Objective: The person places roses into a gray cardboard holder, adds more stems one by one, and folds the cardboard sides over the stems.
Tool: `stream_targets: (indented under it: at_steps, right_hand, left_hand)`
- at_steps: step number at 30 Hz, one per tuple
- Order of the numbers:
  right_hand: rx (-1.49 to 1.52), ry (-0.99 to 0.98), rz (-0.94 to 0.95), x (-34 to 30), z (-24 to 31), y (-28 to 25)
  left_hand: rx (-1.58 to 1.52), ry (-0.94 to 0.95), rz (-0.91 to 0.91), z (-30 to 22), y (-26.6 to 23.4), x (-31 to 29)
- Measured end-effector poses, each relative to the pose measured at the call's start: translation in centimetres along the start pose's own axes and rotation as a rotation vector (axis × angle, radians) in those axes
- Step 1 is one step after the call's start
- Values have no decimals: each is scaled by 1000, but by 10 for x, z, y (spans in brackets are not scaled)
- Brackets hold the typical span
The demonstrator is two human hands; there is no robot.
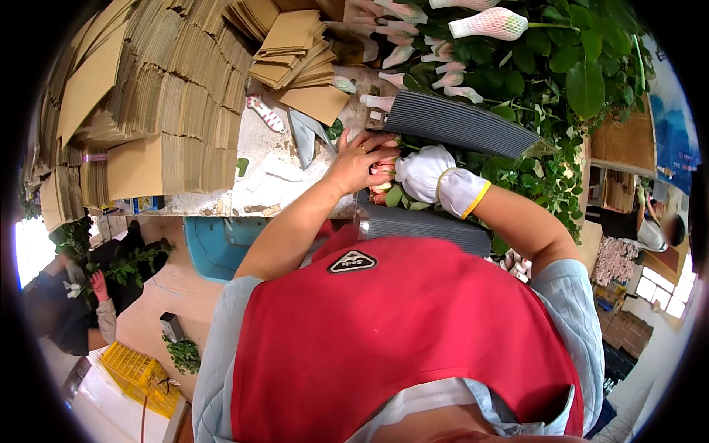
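Pink roses [379, 170] are bunched in front of me, between two grey ribbed panels. My left hand [360, 164] is bare, with a ring on one finger, and its fingers curl over the rose heads from the left. From the right, my right hand [421, 174], in a white glove with yellow trim, closes on the same roses; its fingertips are partly hidden. The upper ribbed panel [458, 122] lies just beyond my hands. Closer to my body is the lower ribbed panel [421, 224]. Some green leaves show beneath the gloved hand.
Cardboard sheets [185, 96] are piled high at left, with loose pieces [299, 55] beside them. A grey metal tool [303, 140] and a red-and-white patterned object [264, 113] lie on the white worktop [258, 173]. Netted rosebuds [489, 24] with leafy stems fill the far right. A blue bin [210, 251] stands below.
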State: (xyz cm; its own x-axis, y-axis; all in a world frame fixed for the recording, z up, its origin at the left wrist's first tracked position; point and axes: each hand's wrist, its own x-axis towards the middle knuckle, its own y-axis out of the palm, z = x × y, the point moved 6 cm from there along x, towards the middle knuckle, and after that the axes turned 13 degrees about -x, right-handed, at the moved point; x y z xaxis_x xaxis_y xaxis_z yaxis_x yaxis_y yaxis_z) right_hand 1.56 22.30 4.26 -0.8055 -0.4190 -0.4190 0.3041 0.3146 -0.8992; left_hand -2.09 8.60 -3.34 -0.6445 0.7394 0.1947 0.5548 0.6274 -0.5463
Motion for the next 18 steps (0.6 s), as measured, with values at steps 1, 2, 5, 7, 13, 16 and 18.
stream_targets:
  at_steps: [1, 2, 5, 7, 13, 16, 18]
  right_hand:
    - [73, 5, -81, 1, 3, 4]
    - [80, 79, -59, 0, -1, 11]
    - [118, 93, -104, -5, -1, 6]
    - [89, 116, -57, -12, -6, -8]
    - [443, 85, -163, -59, -18, -84]
    - [400, 48, -50, -67, -9, -87]
    - [395, -24, -29, -58, 0, -76]
  left_hand:
    - [-2, 10, -4, 0, 0, -1]
    - [2, 8, 17, 2, 2, 0]
    - [-32, -2, 40, 0, 1, 1]
    - [-117, -42, 17, -5, -6, 0]
    - [-386, -308, -265, -22, -56, -39]
    - [-325, -289, -97, -32, -49, -44]
    - [-331, -169, -105, -38, -41, -36]
